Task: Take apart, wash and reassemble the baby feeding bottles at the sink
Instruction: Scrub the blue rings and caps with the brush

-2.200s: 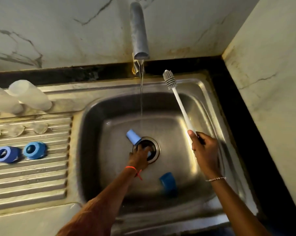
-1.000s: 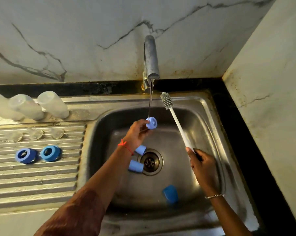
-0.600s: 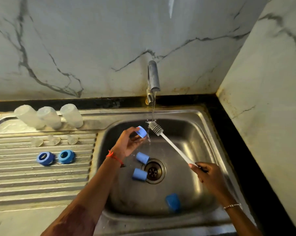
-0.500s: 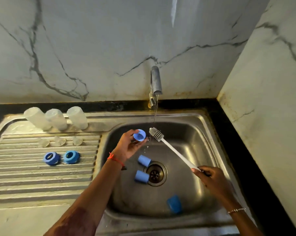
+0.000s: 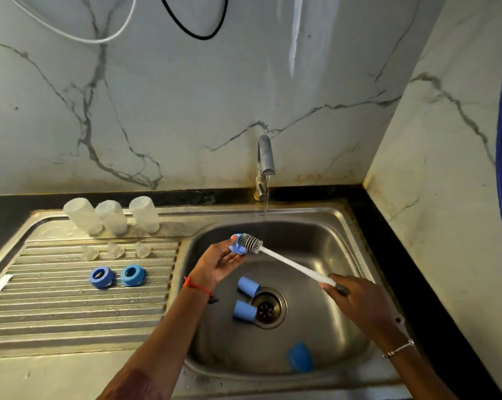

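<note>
My left hand [image 5: 216, 265] pinches a small blue screw ring [image 5: 236, 247] above the sink basin [image 5: 324, 255]. My right hand [image 5: 356, 303] grips the white handle of a bottle brush [image 5: 290, 262], whose grey bristle head [image 5: 250, 243] is pushed into the ring. Three blue caps lie in the basin: two [image 5: 247, 285] [image 5: 244, 310] beside the drain [image 5: 268, 308], one [image 5: 300, 361] near the front wall. On the drainboard [image 5: 71, 313] stand three clear bottles [image 5: 111, 217] upside down, three clear teats [image 5: 115, 251] and two blue rings [image 5: 117, 276].
The tap [image 5: 265, 157] runs a thin stream into the basin just right of the brush head. A marble wall rises behind and on the right. A black counter strip [image 5: 411, 269] borders the sink. A blue hose [image 5: 500, 111] hangs at the far right.
My left hand lifted a blue ring from the drain area up to the stream. My right hand swung the brush down, and its head has now gone into the ring.
</note>
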